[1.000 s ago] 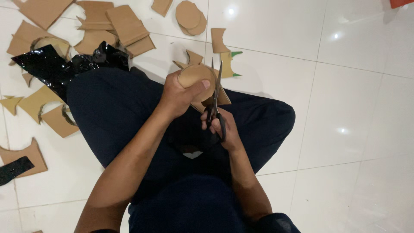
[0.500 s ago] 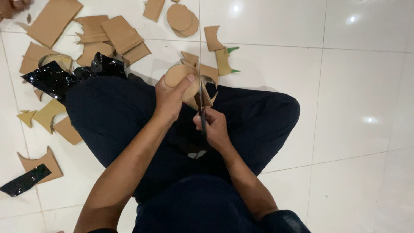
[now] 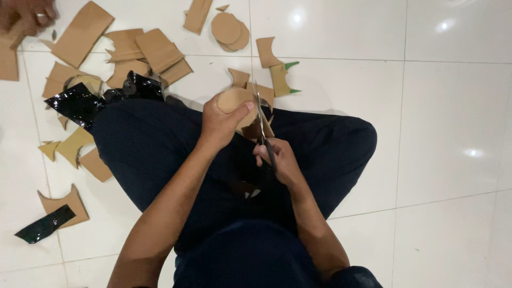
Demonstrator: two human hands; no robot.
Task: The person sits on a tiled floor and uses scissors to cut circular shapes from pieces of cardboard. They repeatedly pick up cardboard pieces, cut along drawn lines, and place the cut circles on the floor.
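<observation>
Scissors [image 3: 262,128] raised higher into cardboard disc [image 3: 234,100], hands unmoved

The person wears dark blue trousers [image 3: 160,144] that look soft and loose, with a few folds in the cloth. The top [image 3: 250,261] is dark blue too. Both arms are bare from the elbows down, and the left hand [image 3: 221,125] and right hand [image 3: 280,162] have no gloves or rings showing.

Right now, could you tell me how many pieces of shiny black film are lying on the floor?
2: a crumpled sheet at upper left beside the knee, and a small strip at lower left on a cardboard scrap. More may be hidden under the legs.
</observation>
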